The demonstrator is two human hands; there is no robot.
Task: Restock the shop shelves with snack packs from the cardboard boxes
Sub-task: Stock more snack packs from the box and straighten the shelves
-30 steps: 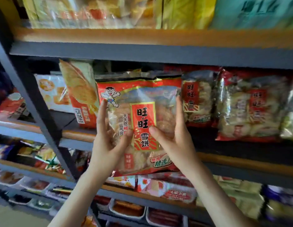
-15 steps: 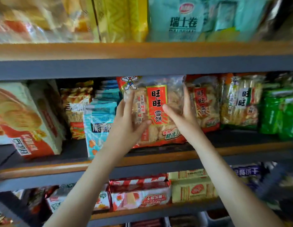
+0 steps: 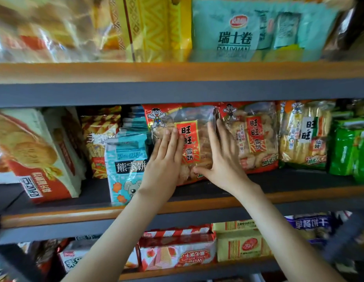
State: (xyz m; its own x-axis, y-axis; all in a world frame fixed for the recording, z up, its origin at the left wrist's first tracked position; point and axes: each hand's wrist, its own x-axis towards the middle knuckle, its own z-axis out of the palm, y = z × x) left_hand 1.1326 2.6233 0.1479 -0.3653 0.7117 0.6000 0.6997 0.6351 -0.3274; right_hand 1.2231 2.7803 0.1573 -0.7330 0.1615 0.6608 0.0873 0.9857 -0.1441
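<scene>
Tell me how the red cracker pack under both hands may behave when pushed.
Probably light: the pack shows puffy crackers through clear film. Likely crushable, so flat pressing by left hand and right hand suits it. Standing on edge, it may tip; the twin pack beside it could prop it.

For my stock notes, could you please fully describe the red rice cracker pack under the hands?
The red rice cracker pack is a plastic bag with a clear window showing pale crackers, a cartoon boy at its upper left and a red-and-gold label. It stands upright on the middle shelf, between a light blue pack and a matching red pack. The left hand and right hand press flat on its front.
</scene>
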